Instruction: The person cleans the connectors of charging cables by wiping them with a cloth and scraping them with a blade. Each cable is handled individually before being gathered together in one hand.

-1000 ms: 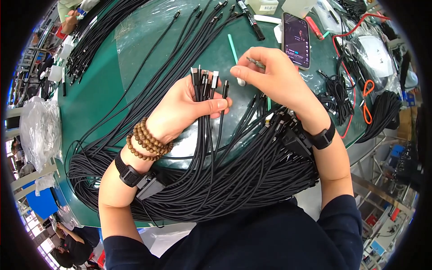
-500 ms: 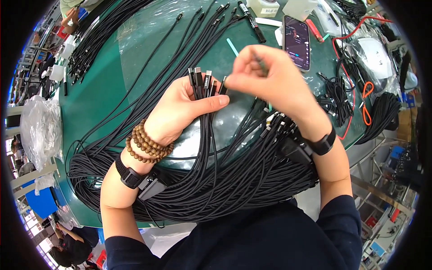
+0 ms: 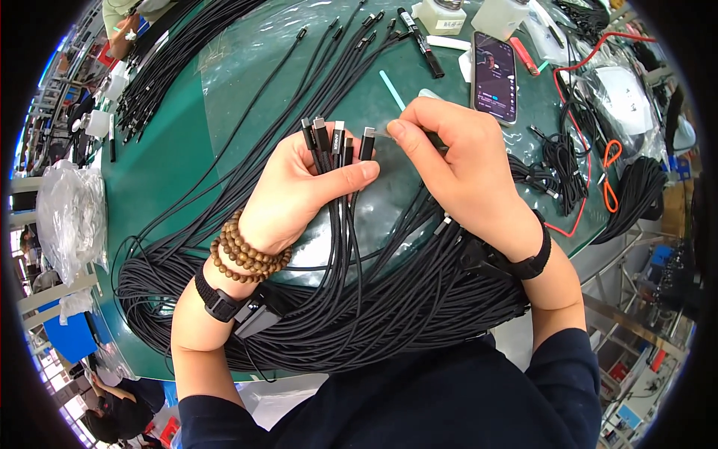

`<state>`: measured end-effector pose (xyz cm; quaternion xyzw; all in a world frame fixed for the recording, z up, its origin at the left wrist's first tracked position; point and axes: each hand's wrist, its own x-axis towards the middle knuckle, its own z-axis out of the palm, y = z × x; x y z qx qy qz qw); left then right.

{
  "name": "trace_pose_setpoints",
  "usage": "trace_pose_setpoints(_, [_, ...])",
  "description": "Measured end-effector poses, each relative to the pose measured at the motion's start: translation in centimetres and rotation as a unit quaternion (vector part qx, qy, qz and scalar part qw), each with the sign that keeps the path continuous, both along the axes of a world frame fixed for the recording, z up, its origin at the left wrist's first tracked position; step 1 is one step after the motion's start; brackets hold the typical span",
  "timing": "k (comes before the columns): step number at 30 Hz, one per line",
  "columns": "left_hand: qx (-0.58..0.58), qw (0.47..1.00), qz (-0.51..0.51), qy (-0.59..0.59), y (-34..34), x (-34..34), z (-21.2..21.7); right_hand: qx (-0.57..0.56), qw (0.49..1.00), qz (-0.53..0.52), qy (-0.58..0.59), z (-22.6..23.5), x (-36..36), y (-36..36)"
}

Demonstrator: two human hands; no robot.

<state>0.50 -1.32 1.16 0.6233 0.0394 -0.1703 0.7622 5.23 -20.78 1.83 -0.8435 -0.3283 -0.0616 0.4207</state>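
My left hand [image 3: 290,187] is closed round a bunch of black USB cables [image 3: 338,141]. Their metal-tipped plugs stand up above my fingers, and one plug [image 3: 367,142] sits apart on the right, past my thumb tip. Close beside that plug, my right hand [image 3: 471,161] is pinched, thumb against forefinger. A thin pale tip shows at the pinch, but what it belongs to is hidden by my fingers. Below both hands, a large coiled heap of black cables [image 3: 374,322] spreads along the near table edge.
The green table [image 3: 168,161] also bears loose cables at the far side, a black marker [image 3: 422,45], a phone [image 3: 494,78], a pale blue stick [image 3: 391,90] and small bottles [image 3: 443,16]. Plastic bags [image 3: 71,217] lie left. A red wire [image 3: 572,112] runs right. Another person's hand [image 3: 122,41] is far left.
My right hand has moved down and slightly right, its blurred motion now stilled, with the pinch close to the separated plug. My left hand keeps its hold, and the plugs have fanned slightly apart.
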Motion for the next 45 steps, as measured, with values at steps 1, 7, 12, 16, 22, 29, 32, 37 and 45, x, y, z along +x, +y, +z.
trace_pose_setpoints(1, [0.005,1.000,0.003,0.003,0.0,0.0,0.0,0.002,1.000,0.001,0.004,0.0,0.0,0.1])
trace_pose_setpoints(7, [0.027,1.000,0.006,-0.008,-0.2,-0.1,-0.1,0.032,0.973,0.044,0.225,0.4,0.0,-0.2])
trace_pose_setpoints(12, [0.037,0.999,0.002,-0.009,-0.2,0.0,-0.1,0.043,0.993,0.000,0.114,-0.1,0.1,-0.1])
trace_pose_setpoints(16, [0.034,0.999,0.000,-0.015,0.1,0.0,-0.2,0.020,0.989,0.026,0.141,0.1,0.2,-0.2])
trace_pose_setpoints(22, [0.004,1.000,-0.007,0.007,0.1,0.0,-0.5,-0.025,0.977,-0.017,0.211,-0.8,2.7,-0.5])
trace_pose_setpoints(29, [-0.019,0.995,-0.022,0.093,-0.3,0.6,-1.9,-0.108,0.993,-0.018,0.054,-4.1,4.7,-0.9])
trace_pose_setpoints(32, [-0.005,0.997,-0.016,0.076,-0.4,0.7,-2.8,0.115,0.956,0.003,0.269,-3.3,4.1,-0.3])
trace_pose_setpoints(37, [0.017,0.997,-0.020,0.072,-0.2,0.8,-3.5,0.146,0.959,0.074,0.232,-3.2,2.6,0.5])
trace_pose_setpoints(45, [-0.005,0.997,-0.022,0.080,-0.2,0.8,-3.5,0.077,0.980,0.020,0.181,-2.2,2.6,0.3])
